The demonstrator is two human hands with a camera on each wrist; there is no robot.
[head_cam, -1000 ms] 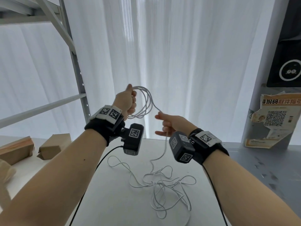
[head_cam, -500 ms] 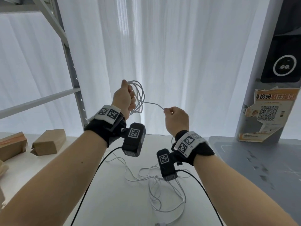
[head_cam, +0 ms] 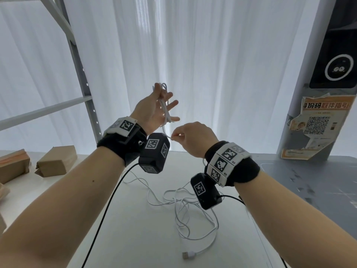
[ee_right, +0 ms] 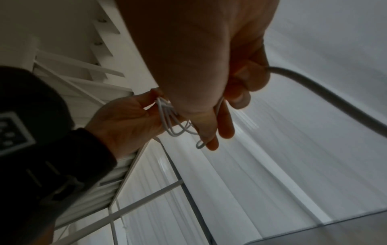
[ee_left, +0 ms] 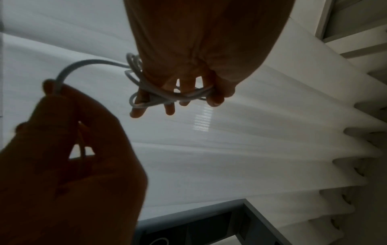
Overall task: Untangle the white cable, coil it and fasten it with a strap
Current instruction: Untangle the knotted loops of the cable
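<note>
The white cable is partly gathered into a narrow bundle of loops (head_cam: 164, 111) lying across my raised left hand (head_cam: 157, 110). The thumb pins the loops and the fingers are spread. The left wrist view shows those loops (ee_left: 167, 97) around the fingers. Just below and to the right, my right hand (head_cam: 190, 136) pinches the strand (head_cam: 170, 136) coming off the bundle. In the right wrist view the cable (ee_right: 314, 86) runs out past the right fingers. The remaining cable lies in a loose tangle (head_cam: 185, 206) on the white table (head_cam: 125, 229), its USB plug (head_cam: 186, 255) near the front. I see no strap.
Brown cardboard packets (head_cam: 56, 161) lie at the table's left. A grey metal shelf frame (head_cam: 81, 74) stands behind them. A grey surface (head_cam: 309, 180) adjoins the table on the right, below a pillar with a QR poster (head_cam: 316, 128). White curtains hang behind.
My left hand has turned palm-up and spread its fingers; the round loops have collapsed into a narrow bundle. My right hand has dropped and moved in close under the left, still pinching the strand.
</note>
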